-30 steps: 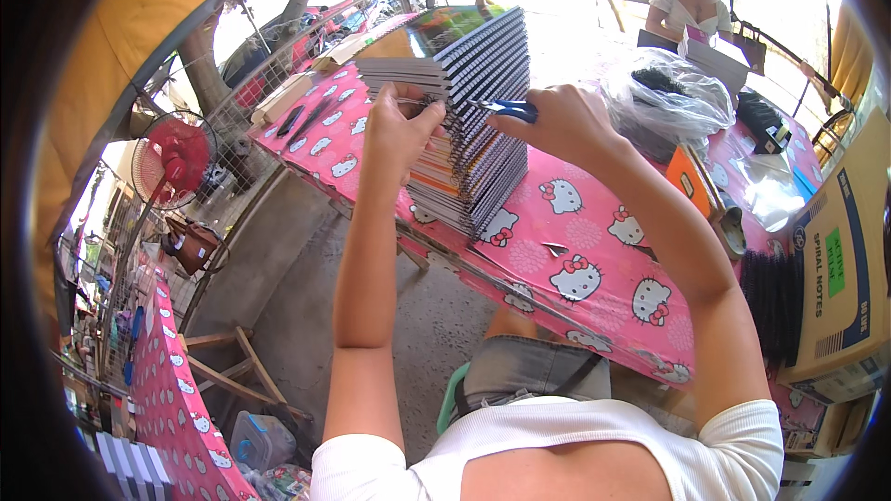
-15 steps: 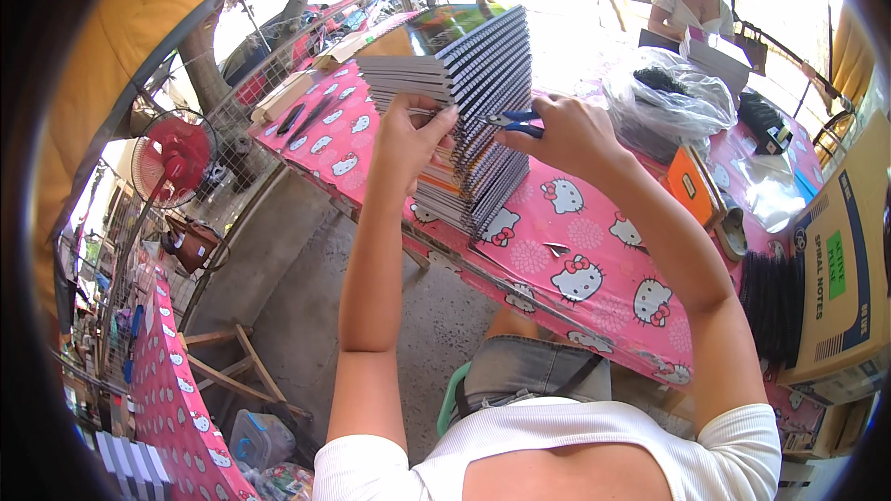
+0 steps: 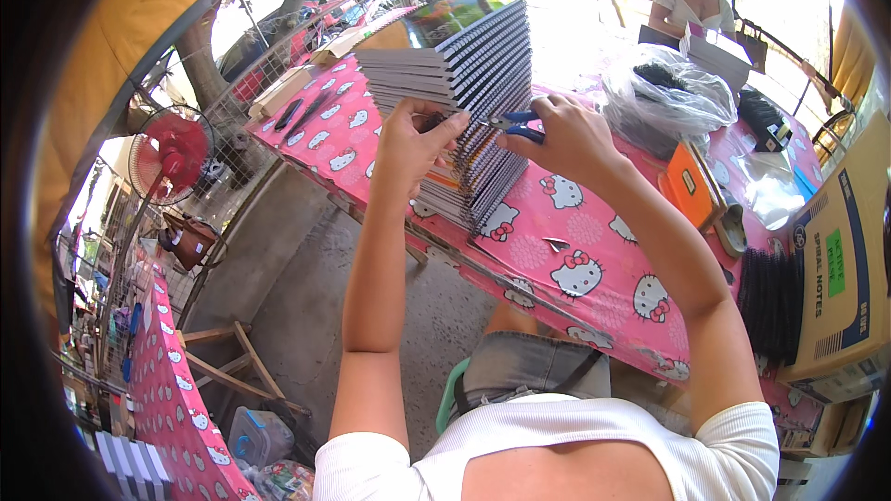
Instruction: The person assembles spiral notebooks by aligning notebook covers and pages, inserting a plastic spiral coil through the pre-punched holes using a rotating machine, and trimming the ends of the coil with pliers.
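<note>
A tall stack of spiral notebooks (image 3: 492, 65) stands on the pink table, its coil bindings turned toward my right side. My left hand (image 3: 416, 144) is closed on the near corner of a notebook partway down the stack, thumb against the coil end. In my right hand (image 3: 568, 134) are blue-handled pliers (image 3: 522, 124), their jaws pointing left at the coils beside my left thumb. Whether the jaws touch a wire is too small to tell. My left fingertips are partly hidden by the notebooks.
Clear plastic bags (image 3: 673, 97), an orange notebook (image 3: 691, 186) and black coils (image 3: 770, 306) lie to the right, by a cardboard box (image 3: 845, 260). Across the table sits another person (image 3: 691, 9). A red fan (image 3: 174, 153) stands at left. Dark tools (image 3: 288, 116) rest on the far left tabletop.
My left thumb has shifted slightly right, nearer the pliers. The pages above my left hand now reach a little lower. The pliers stay at the coils in my right hand.
</note>
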`<state>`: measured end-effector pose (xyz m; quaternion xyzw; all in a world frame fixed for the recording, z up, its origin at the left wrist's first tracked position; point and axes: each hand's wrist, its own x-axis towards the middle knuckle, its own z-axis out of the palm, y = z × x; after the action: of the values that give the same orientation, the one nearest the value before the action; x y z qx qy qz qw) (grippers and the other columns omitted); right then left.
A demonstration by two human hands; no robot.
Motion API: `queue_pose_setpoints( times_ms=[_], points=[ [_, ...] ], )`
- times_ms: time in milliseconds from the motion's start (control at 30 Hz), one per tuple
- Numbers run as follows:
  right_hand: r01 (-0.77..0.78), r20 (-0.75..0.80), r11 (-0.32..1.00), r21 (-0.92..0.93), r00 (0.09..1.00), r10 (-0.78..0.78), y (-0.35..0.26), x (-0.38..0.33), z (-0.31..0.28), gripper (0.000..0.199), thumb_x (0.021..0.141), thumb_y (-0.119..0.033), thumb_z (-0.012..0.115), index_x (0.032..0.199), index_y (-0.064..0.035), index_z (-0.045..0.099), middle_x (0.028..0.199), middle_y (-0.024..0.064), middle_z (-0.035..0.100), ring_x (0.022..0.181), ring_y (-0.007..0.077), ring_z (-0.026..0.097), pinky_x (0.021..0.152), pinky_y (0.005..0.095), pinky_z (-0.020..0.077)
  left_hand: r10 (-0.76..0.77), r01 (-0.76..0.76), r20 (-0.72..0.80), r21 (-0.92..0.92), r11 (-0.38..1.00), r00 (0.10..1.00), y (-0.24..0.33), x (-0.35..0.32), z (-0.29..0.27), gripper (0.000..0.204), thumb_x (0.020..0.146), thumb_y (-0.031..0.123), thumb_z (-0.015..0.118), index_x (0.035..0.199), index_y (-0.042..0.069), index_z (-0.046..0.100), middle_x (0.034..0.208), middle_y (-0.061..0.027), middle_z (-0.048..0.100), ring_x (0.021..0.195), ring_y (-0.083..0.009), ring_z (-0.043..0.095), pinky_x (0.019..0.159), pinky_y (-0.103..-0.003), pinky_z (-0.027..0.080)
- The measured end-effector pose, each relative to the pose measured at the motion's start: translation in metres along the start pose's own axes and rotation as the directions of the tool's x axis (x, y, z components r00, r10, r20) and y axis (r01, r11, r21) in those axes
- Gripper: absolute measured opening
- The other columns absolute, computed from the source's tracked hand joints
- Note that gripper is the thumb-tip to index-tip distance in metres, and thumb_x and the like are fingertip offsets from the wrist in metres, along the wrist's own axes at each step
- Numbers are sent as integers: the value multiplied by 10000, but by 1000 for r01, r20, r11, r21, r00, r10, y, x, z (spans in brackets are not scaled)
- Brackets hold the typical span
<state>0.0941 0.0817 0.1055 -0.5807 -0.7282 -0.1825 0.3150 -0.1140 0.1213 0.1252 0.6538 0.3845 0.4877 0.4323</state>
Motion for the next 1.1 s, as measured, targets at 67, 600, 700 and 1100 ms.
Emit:
queue_pose_setpoints(
  times_ms=[67, 600, 700, 1100],
  points=[
    [99, -248, 991, -89, 962, -119, 7, 0, 8, 656, 745, -697, 583, 762, -45, 659, 592, 108, 626, 581, 275, 648, 587, 386, 519, 72, -70, -24, 77, 995, 997, 1, -1, 8, 307, 762, 88, 749, 967, -2, 539, 770, -64, 627, 609, -98, 569, 496, -220, 424],
    [-128, 266, 991, 39, 957, 113, -15, 4, 3, 691, 770, -700, 540, 703, -27, 679, 602, 115, 632, 569, 268, 650, 566, 390, 522, 76, -63, -71, 179, 982, 995, -16, -2, -3, 382, 733, 133, 754, 1007, -39, 554, 765, -91, 631, 638, -148, 616, 552, -272, 500],
    [-181, 422, 983, 26, 893, 153, -21, 1, -3, 689, 767, -696, 546, 704, -23, 679, 622, 115, 638, 574, 266, 653, 547, 381, 519, 109, -95, -52, 222, 970, 993, -29, 4, -13, 412, 732, 176, 778, 998, -45, 553, 764, -85, 628, 613, -145, 611, 535, -271, 496],
    [-208, 391, 976, 63, 905, 168, -20, -3, 4, 666, 764, -691, 562, 724, -38, 683, 587, 126, 625, 565, 277, 643, 557, 387, 506, 79, -72, -51, 125, 990, 996, -29, -7, -5, 352, 752, 163, 770, 973, -19, 565, 797, -99, 646, 612, -113, 602, 456, -224, 438]
  ],
)
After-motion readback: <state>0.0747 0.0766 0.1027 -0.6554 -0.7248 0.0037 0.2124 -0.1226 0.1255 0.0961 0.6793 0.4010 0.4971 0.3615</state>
